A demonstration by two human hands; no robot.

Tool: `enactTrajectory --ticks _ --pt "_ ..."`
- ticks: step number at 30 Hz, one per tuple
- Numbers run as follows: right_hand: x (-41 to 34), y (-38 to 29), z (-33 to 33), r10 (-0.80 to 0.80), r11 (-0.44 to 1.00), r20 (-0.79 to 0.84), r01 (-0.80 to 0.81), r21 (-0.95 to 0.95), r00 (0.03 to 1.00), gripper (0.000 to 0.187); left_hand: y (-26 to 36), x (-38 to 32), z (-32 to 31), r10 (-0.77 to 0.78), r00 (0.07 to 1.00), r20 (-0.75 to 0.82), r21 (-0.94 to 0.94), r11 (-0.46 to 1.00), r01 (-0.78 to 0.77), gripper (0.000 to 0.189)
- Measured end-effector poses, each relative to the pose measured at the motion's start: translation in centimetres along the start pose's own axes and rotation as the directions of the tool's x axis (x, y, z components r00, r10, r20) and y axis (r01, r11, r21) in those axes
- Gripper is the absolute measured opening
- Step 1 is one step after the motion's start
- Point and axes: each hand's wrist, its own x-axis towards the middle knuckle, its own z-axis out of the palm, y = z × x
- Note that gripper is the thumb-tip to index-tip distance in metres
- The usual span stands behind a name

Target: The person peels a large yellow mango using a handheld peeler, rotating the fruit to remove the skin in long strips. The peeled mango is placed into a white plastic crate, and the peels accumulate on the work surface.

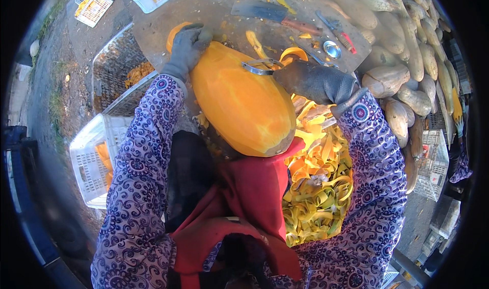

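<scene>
A large orange squash (240,101), mostly peeled, lies slanted over the near edge of the work table, its wide end towards me against the red apron (252,182). My left hand (189,50), in a grey glove, grips its narrower far end, part of which shows beyond the fingers. In my gloved right hand (305,78) is a metal peeler (259,68), its head at the squash's upper right side. A curled strip of peel (294,53) stands just beyond that hand. Some duller skin shows on the squash's near end.
A cleaver (263,13), a red-handled tool (342,38) and a small metal dish (332,49) lie on the table (160,33). Peelings (321,197) heap below right. Unpeeled squashes (386,78) pile at right. Plastic crates (91,163) stand left. Another person's gloved hand (459,126) shows far right.
</scene>
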Motion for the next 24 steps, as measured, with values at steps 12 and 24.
enactTrajectory --ticks 12,24 --pt "-17.0 -6.9 9.0 0.598 0.800 -0.190 -0.564 0.205 0.778 0.036 -1.2 0.2 0.2 0.074 0.997 -0.009 0.224 0.972 -0.070 0.029" --pt "3.8 -2.8 -1.9 0.318 0.948 0.000 -0.318 0.004 0.948 0.039 0.3 0.2 0.0 0.383 0.919 -0.095 0.286 0.895 -0.343 0.019"
